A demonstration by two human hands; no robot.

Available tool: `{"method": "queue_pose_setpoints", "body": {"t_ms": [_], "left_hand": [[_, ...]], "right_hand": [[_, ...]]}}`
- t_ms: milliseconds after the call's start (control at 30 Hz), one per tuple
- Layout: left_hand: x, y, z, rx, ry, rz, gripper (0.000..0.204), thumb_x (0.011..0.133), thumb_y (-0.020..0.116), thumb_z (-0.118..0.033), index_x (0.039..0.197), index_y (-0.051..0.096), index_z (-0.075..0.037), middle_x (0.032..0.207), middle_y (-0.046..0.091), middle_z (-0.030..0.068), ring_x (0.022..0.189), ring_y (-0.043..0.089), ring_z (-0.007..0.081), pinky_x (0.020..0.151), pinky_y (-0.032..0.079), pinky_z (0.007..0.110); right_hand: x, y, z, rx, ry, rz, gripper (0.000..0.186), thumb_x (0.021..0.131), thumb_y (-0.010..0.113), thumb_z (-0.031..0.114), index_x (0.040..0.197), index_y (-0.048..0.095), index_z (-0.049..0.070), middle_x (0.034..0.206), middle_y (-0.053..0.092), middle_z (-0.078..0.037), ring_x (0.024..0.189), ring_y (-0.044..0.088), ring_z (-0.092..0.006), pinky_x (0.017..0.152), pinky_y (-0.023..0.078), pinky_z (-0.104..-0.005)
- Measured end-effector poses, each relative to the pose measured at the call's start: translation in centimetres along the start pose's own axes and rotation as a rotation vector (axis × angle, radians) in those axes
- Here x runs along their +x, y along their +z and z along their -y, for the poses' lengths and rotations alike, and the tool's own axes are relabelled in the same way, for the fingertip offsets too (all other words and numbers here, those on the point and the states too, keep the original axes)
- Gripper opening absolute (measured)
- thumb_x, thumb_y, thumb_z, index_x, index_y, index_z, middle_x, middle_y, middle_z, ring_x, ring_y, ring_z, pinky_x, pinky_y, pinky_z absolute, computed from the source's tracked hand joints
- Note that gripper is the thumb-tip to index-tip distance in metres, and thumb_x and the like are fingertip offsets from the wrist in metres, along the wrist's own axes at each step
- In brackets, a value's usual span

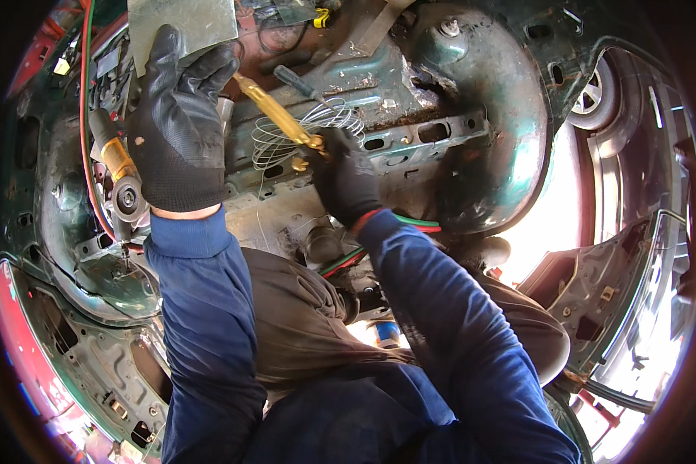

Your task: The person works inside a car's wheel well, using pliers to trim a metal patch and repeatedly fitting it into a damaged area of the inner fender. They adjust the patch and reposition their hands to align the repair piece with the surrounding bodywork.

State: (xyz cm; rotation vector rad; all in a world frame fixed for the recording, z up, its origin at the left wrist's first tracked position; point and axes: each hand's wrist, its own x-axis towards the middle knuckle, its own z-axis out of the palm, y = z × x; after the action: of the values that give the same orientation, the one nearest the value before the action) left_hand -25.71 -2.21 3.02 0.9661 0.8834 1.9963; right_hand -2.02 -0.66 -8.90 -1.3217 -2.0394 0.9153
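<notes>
Brass torch, metal sheet.
My right grip clasps torch, left grip sheet; a slip (tip sits close) could jab the left.

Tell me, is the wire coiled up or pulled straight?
Mostly coiled: the wire shows many overlapping loops behind the brass torch in the right hand.

Washed-out glare right, dark fisheye rim.
</notes>
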Motion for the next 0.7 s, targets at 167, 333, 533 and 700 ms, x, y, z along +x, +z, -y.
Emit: {"method": "queue_pose_setpoints", "body": {"t_ms": [167,333,533,700], "left_hand": [[0.0,1.0,0.4,-0.031,-0.005,0.008,0.056,0.115,0.055,-0.03,0.16,0.052,0.004,0.155,0.062,0.0215,0.125,0.072,0.0423,0.115,0.055,0.058],[-0.8,4.3,0.3,0.121,-0.079,-0.113,0.056,0.115,0.056,-0.029,0.161,0.053,0.004,0.151,0.065,0.021,0.122,0.074,0.0399,0.11,0.057,0.056],[-1.5,3.4,1.6,0.357,0.051,0.067,0.056,0.114,0.061,-0.026,0.162,0.053,0.002,0.148,0.066,0.023,0.118,0.075,0.0369,0.106,0.061,0.055],[-1.0,5.3,1.1,0.086,-0.194,-0.09,0.056,0.115,0.061,-0.029,0.161,0.053,0.002,0.147,0.065,0.0205,0.112,0.077,0.0324,0.096,0.066,0.048]], "right_hand": [[2.5,4.4,3.4,0.001,0.094,-0.05,0.035,0.104,0.071,0.036,0.123,0.067,0.007,0.116,0.068,-0.023,0.108,0.07,-0.0458,0.087,0.058,-0.056],[2.9,4.3,2.5,-0.447,-0.048,-0.038,0.04,0.104,0.069,0.038,0.123,0.069,0.004,0.115,0.069,-0.021,0.102,0.069,-0.044,0.087,0.054,-0.0575],[7.7,1.6,1.2,-0.255,-0.119,-0.244,0.042,0.103,0.069,0.04,0.129,0.067,0.007,0.114,0.07,-0.025,0.102,0.07,-0.0446,0.086,0.054,-0.0597],[13.3,2.3,0.1,-0.487,0.114,0.034,0.044,0.098,0.07,0.024,0.14,0.072,0.011,0.127,0.079,-0.016,0.119,0.075,-0.036,0.099,0.058,-0.0461]]}}
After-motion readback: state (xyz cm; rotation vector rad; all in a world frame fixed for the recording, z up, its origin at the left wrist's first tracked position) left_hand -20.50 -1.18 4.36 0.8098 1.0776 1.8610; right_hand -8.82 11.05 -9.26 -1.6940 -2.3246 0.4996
